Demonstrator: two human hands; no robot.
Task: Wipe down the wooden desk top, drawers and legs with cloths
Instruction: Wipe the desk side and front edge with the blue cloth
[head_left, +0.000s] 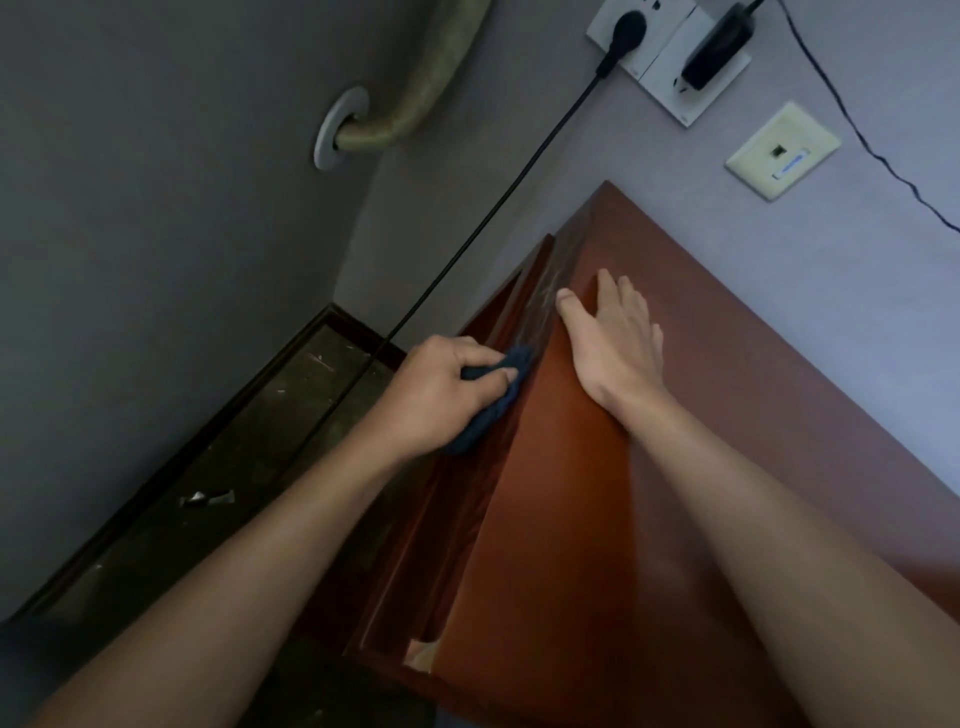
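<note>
Cloth against desk side, left of desk top.

Dim room corner, low light. Grey wall at left meets a paler lilac wall at right. Curved pipe enters the left wall through a round grey flange. On the far right wall, a white double socket plate holds a black plug and a black power adapter. A black cable runs from the plug diagonally down toward the floor; a thinner black wire drops along the right edge. Cream data port plate just below the sockets. Dark floor with dark skirting along the left wall; small pale debris lies on it.
</note>
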